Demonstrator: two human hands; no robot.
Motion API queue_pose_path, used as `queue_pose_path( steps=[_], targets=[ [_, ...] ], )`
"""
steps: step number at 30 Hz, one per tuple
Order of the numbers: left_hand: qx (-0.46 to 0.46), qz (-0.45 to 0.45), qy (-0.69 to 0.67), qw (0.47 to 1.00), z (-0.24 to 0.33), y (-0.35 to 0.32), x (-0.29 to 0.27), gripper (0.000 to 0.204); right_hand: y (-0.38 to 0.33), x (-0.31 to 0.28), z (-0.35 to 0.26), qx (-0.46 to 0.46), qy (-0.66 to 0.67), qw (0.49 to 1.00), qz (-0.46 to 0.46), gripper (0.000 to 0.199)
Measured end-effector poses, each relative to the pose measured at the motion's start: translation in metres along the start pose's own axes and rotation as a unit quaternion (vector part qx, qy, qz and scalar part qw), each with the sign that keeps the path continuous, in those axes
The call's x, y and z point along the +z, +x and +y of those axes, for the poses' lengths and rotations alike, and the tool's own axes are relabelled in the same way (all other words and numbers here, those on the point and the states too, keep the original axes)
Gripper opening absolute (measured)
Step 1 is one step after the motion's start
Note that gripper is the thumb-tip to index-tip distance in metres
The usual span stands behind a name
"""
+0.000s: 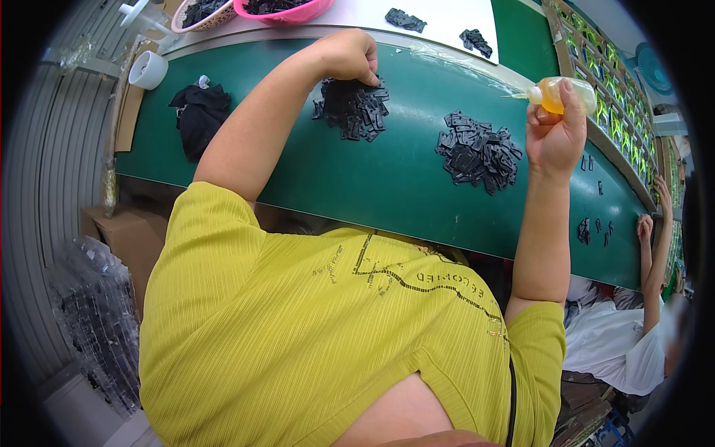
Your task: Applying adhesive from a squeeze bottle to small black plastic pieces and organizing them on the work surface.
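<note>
My right hand point(555, 138) is wrapped round a clear squeeze bottle point(577, 95) of yellow liquid. The bottle lies sideways, its white cap and thin nozzle pointing left. Below and to the left of that hand is a heap of small flat black plastic parts point(478, 153). My left hand point(354, 56) reaches to the far edge of a second heap of black parts point(356, 110), fingers curled down and closed at it. What those fingertips hold, if anything, is too small to make out.
A black cloth point(201, 118) and a white cup point(148, 71) are on the left. A pink basin point(287, 10) and a woven basket point(195, 21) hold black parts. A co-worker in white point(622, 343) reaches over the green table point(410, 179) at right, beside a rack point(607, 82).
</note>
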State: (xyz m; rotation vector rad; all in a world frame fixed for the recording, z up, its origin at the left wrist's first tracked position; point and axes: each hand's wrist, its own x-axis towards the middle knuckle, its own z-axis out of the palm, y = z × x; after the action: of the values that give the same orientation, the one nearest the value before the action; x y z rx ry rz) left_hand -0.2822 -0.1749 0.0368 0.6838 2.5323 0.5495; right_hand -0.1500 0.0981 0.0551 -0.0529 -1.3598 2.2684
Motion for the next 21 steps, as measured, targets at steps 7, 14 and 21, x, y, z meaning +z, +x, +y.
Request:
queue_pose_path(
  steps=[7, 14, 21],
  targets=[
    [0.063, -0.009, -0.415, 0.908, 0.042, -0.031, 0.015, 0.021, -0.021, -0.005, 0.024, 0.011, 0.043, 0.999, 0.009, 0.012],
    [0.017, -0.063, -0.519, 0.852, 0.065, -0.031, 0.094, 0.025, -0.035, -0.014, 0.042, -0.026, 0.02, 0.999, -0.022, 0.01],
    [0.014, -0.081, -0.512, 0.855, 0.066, -0.028, 0.091, 0.025, -0.04, -0.013, 0.052, -0.062, -0.148, 0.984, -0.075, 0.015]
  ],
)
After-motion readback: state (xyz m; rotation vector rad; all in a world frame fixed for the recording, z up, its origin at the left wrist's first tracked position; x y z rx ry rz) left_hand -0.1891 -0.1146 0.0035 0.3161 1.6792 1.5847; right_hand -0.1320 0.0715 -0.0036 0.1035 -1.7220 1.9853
